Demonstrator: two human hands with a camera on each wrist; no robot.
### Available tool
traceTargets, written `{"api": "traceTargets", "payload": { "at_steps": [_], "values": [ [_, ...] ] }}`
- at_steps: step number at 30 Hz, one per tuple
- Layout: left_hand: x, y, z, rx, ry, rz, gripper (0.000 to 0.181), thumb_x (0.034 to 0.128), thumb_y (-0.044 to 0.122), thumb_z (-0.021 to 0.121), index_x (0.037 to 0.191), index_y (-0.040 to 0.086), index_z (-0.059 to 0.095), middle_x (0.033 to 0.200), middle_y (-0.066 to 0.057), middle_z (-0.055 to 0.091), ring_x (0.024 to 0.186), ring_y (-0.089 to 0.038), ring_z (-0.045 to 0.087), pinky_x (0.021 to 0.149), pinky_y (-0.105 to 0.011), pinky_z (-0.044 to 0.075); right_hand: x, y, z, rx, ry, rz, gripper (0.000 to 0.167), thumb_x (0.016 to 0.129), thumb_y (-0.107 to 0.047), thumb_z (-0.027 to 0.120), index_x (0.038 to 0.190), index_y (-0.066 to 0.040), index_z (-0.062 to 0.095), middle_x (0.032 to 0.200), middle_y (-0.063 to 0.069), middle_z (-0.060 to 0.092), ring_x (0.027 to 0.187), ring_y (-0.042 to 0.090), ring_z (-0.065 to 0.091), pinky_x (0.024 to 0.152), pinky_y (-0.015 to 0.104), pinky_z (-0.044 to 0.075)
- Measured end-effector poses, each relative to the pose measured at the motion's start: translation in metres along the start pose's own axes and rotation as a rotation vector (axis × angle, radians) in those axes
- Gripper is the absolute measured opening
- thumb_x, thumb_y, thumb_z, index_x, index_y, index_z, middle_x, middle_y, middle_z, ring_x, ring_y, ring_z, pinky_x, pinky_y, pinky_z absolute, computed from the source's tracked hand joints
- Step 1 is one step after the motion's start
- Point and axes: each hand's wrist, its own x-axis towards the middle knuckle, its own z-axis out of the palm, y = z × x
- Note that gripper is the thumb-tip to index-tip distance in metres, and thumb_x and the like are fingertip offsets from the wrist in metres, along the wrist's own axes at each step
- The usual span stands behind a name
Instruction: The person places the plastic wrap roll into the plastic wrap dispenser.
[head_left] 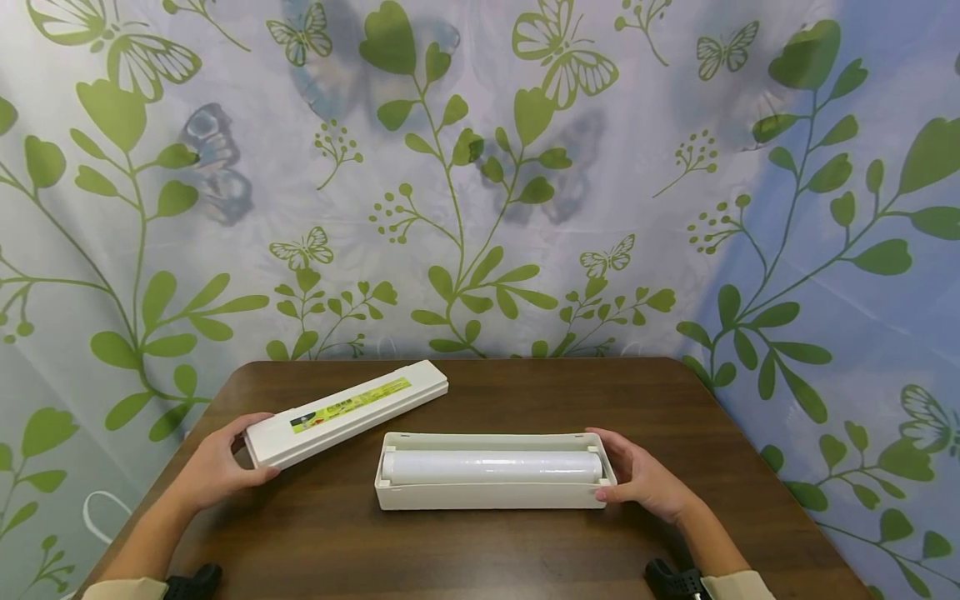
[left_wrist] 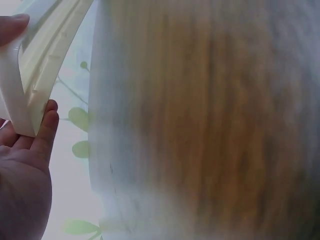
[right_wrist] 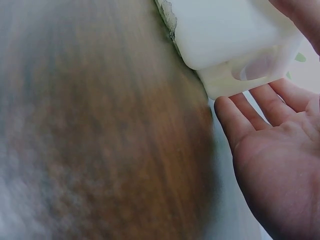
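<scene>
My left hand (head_left: pixel 212 467) grips the left end of a long white lid (head_left: pixel 367 423) that carries a green and yellow label. The lid slants up to the right at the left side of the table. In the left wrist view, fingers and thumb clasp the lid (left_wrist: pixel 42 75) and its hollow underside shows. Right of it, a white plastic-wrap box (head_left: pixel 487 497) lies uncovered with a roll of plastic wrap (head_left: pixel 491 467) inside. My right hand (head_left: pixel 648 481) holds the box's right end, thumb at the front and fingers behind. In the right wrist view, fingertips touch the box (right_wrist: pixel 230 40).
Both things are over a brown wooden table (head_left: pixel 510 558) with rounded far corners. A curtain (head_left: pixel 480 208) with green leaves and butterflies hangs right behind the table and along its sides. A white cord loop (head_left: pixel 90 517) shows by the left edge.
</scene>
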Motion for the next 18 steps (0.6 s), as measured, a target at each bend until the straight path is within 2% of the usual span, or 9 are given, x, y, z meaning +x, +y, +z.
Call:
{"api": "traceTargets", "payload": {
  "at_steps": [6, 18],
  "values": [
    [0.002, 0.002, 0.005, -0.046, 0.004, -0.003, 0.078, 0.0705, 0.017, 0.095, 0.137, 0.001, 0.057, 0.122, -0.016, 0.063, 0.095, 0.006, 0.053, 0.080, -0.005, 0.042, 0.000, 0.001, -0.001, 0.003, 0.002, 0.005, 0.096, 0.083, -0.005, 0.081, 0.158, 0.002, 0.022, 0.154, 0.030, 0.036, 0.121, 0.011, 0.058, 0.096, 0.032, 0.057],
    [0.008, 0.006, 0.016, -0.152, 0.035, 0.043, 0.076, 0.0708, 0.008, 0.093, 0.138, 0.004, 0.057, 0.125, -0.014, 0.061, 0.099, 0.005, 0.056, 0.086, -0.003, 0.044, 0.001, 0.002, -0.001, 0.005, -0.002, 0.006, 0.093, 0.084, -0.005, 0.081, 0.158, 0.000, 0.025, 0.154, 0.029, 0.038, 0.121, 0.012, 0.058, 0.096, 0.032, 0.057]
  ]
}}
